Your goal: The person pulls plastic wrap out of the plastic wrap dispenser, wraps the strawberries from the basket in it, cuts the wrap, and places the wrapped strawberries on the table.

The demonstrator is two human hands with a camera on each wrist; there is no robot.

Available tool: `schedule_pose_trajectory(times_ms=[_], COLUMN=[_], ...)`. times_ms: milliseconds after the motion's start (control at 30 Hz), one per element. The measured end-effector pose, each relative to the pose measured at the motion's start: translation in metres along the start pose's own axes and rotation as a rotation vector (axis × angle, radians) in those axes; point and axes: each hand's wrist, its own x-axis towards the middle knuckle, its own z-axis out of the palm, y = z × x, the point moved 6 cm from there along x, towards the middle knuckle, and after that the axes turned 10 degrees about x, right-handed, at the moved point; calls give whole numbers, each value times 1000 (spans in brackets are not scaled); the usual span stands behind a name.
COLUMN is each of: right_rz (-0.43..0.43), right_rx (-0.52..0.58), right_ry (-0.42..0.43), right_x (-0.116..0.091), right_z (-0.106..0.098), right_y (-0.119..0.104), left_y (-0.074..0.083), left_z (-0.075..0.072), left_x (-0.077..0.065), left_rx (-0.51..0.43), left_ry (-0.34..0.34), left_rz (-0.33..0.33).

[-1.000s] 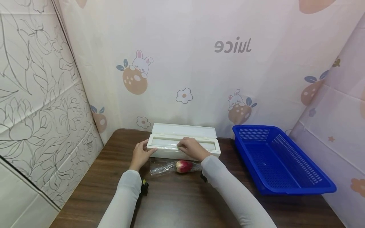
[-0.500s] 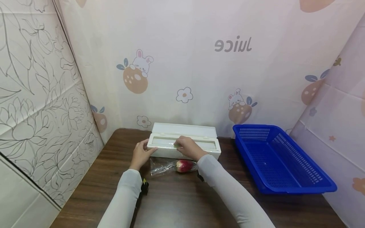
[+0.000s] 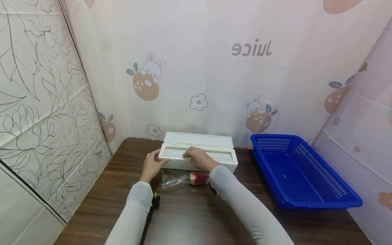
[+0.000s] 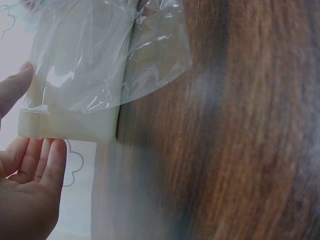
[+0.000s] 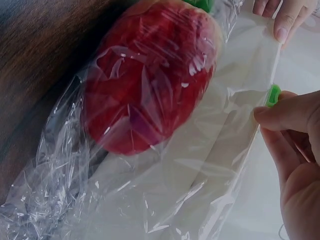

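Observation:
A white cling film dispenser (image 3: 179, 164) lies across the back of the table, its lid (image 3: 197, 140) raised behind it. My left hand (image 3: 150, 167) grips its left end; in the left wrist view the thumb is on one edge and the fingers lie against the end face. Between thumb and fingers, my right hand (image 3: 200, 159) pinches a small green slide cutter (image 5: 274, 95) on the dispenser's front edge. Clear film (image 4: 155, 55) hangs down the front. A red and cream fruit (image 3: 199, 178) with a bit of green lies in film before the dispenser.
To the right stands a blue plastic basket (image 3: 284, 200) with slotted walls. Behind the brown wooden table (image 3: 183, 217) hangs a printed curtain (image 3: 196, 68) close to the raised lid. A panel with flower outlines (image 3: 46, 112) borders the left side.
My right hand has slid a short way left along the dispenser's front edge with the green slide cutter. The left hand keeps its grip on the left end.

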Motion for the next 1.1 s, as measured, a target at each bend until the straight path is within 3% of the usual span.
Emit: schedule_pose_trajectory(times_ms=[233,400,833,1100], right_rz=[-35,21,157,107], right_rx=[1,-15,-22,-41], right_ry=[-7,-22,33,48], right_x=[2,5,19,20], right_z=[3,3,5,10], right_y=[-6,-5,-10,-13], left_y=[0,1,1,-2], left_z=[1,1,0,0], left_x=[-1,-1,-1,-2], left_rx=[-12,-7,-8,-12], left_ry=[-5,-6,-14,-9], left_rz=[-10,-9,-11,1])
